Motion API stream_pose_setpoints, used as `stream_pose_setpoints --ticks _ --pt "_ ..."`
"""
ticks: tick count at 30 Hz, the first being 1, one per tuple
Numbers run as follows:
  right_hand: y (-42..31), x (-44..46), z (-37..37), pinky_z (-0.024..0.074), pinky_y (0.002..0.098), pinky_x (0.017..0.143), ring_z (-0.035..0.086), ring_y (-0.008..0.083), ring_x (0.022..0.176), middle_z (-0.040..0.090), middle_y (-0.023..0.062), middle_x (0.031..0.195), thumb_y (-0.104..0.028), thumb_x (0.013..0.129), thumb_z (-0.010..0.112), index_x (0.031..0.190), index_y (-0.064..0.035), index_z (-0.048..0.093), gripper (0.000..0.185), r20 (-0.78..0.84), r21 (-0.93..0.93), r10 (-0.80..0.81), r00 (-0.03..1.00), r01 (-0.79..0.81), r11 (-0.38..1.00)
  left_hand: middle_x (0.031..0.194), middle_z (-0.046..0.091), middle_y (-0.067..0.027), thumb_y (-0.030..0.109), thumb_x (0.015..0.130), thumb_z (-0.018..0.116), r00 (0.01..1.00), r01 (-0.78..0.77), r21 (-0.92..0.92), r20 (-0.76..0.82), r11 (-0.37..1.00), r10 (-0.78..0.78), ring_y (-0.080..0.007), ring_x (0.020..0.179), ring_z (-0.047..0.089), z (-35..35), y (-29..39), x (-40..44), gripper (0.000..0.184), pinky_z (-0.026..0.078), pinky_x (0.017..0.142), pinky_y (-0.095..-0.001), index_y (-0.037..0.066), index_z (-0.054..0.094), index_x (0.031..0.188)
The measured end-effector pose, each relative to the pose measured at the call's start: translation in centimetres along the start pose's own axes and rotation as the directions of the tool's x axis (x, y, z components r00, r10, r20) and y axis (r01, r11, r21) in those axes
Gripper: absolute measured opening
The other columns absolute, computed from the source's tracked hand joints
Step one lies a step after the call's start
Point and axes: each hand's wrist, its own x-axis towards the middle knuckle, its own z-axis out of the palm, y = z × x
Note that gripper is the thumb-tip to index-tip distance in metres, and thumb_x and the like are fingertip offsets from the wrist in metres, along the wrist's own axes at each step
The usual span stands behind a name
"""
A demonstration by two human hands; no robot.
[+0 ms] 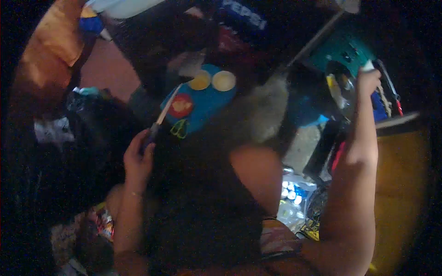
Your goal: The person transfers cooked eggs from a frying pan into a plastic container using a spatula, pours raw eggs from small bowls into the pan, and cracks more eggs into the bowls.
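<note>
My left hand (138, 154) is closed round the dark handle of a knife (167, 106), whose long blade points up and away. Beyond the blade is a blue board (209, 108). On it stand a cup with yellowish contents (200, 81), a pale cup (223, 81) and a red bowl (181, 106) with pale pieces inside. Green-handled scissors (179, 129) lie at the board's near edge. Far to the right, my right hand (369, 82) is stretched out with its fingers closed at a small white thing (368, 66), blurred, beside a green container (343, 50).
A pile with clear plastic bottles (290, 209) lies low at the right, near a yellow-brown panel (400, 193). A black plastic bag (92, 119) fills the left side. A dark surface with Pepsi lettering (243, 14) is at the back. Much of the view is dark.
</note>
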Motion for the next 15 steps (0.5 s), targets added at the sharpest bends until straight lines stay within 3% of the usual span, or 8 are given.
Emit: stream_pose_setpoints --ticks 2,4,6,8,10,12,14,15 --pt "-3.2 -1.2 -2.1 0.0533 0.0443 0.083 0.066 0.0342 0.095 0.065 0.0237 0.100 -0.044 0.082 0.074 0.116 0.0047 0.052 0.063 0.145 0.467 0.314 0.938 -0.345 0.814 0.117 0.066 -0.0100 0.001 0.086 0.066 1.000 0.017 0.028 0.001 0.999 -0.018 -0.0176 0.107 0.061 -0.4 1.5 0.1 0.039 0.046 0.096 -0.0297 0.003 0.061 0.124" --pt "-4.8 -3.2 -0.9 0.0549 0.0390 0.079 0.064 0.0250 0.093 0.065 0.0181 0.092 -0.033 0.088 0.071 0.117 0.0037 0.054 0.050 0.654 0.726 0.089 0.751 -0.656 0.204 0.117 0.066 -0.0093 0.001 0.086 0.066 0.999 0.045 -0.002 0.007 0.999 -0.045 -0.0170 0.107 0.061 -0.6 2.1 0.1 0.038 0.046 0.095 -0.0292 0.004 0.061 0.124" --pt "-9.2 -8.4 -3.0 0.0546 0.0384 0.085 0.062 0.0274 0.100 0.062 0.0180 0.106 -0.026 0.089 0.069 0.121 0.0029 0.053 0.046 0.841 0.470 -0.137 0.523 -0.833 -0.291 0.117 0.066 -0.0085 0.002 0.087 0.066 0.996 0.090 -0.081 0.018 0.993 -0.089 -0.0163 0.107 0.061 -0.7 2.2 0.2 0.037 0.046 0.095 -0.0288 0.004 0.061 0.124" --pt "-14.4 -15.0 -5.8 0.0544 0.0378 0.091 0.060 0.0297 0.108 0.058 0.0179 0.120 -0.018 0.090 0.066 0.126 0.0021 0.052 0.044 0.870 0.084 -0.381 0.313 -0.856 -0.510 0.116 0.066 -0.0075 0.002 0.087 0.065 0.995 0.097 -0.128 0.002 0.987 -0.098 -0.0154 0.106 0.060 -0.6 2.4 -0.1 0.037 0.046 0.095 -0.0283 0.004 0.061 0.124" --pt "-18.9 -20.8 -7.4 0.0546 0.0380 0.092 0.060 0.0313 0.109 0.058 0.0182 0.123 -0.016 0.089 0.067 0.125 0.0014 0.053 0.042 0.807 -0.057 -0.561 0.185 -0.921 -0.386 0.115 0.065 -0.0068 0.001 0.087 0.065 0.995 0.097 -0.136 -0.011 0.986 -0.099 -0.0149 0.106 0.060 -0.6 2.2 0.0 0.037 0.045 0.095 -0.0280 0.004 0.061 0.124" --pt "-22.2 -26.8 -8.3 0.0552 0.0388 0.087 0.062 0.0320 0.103 0.060 0.0190 0.116 -0.018 0.086 0.069 0.121 0.0007 0.056 0.041 0.700 0.185 -0.696 0.162 -0.982 -0.042 0.115 0.065 -0.0066 0.000 0.087 0.064 0.995 0.088 -0.104 -0.026 0.991 -0.091 -0.0146 0.106 0.060 -0.5 1.9 0.1 0.037 0.045 0.095 -0.0279 0.004 0.061 0.124" --pt "-24.2 -31.4 -8.9 0.0559 0.0397 0.082 0.064 0.0327 0.098 0.063 0.0198 0.108 -0.020 0.083 0.072 0.116 0.0001 0.059 0.040 0.547 0.670 -0.810 0.211 -0.691 0.272 0.115 0.065 -0.0066 0.001 0.087 0.065 0.994 0.105 -0.084 -0.017 0.991 -0.107 -0.0145 0.107 0.059 -0.4 1.6 -0.1 0.037 0.045 0.095 -0.0281 0.004 0.062 0.124" --pt "-24.7 -33.2 -8.7 0.0562 0.0401 0.080 0.065 0.0331 0.095 0.065 0.0202 0.105 -0.021 0.082 0.073 0.114 -0.0002 0.061 0.040 0.421 0.882 -0.872 0.250 -0.339 0.329 0.116 0.065 -0.0066 0.001 0.087 0.065 0.993 0.113 -0.073 -0.013 0.991 -0.114 -0.0145 0.107 0.059 -0.5 1.6 -0.1 0.037 0.045 0.095 -0.0282 0.004 0.062 0.123"
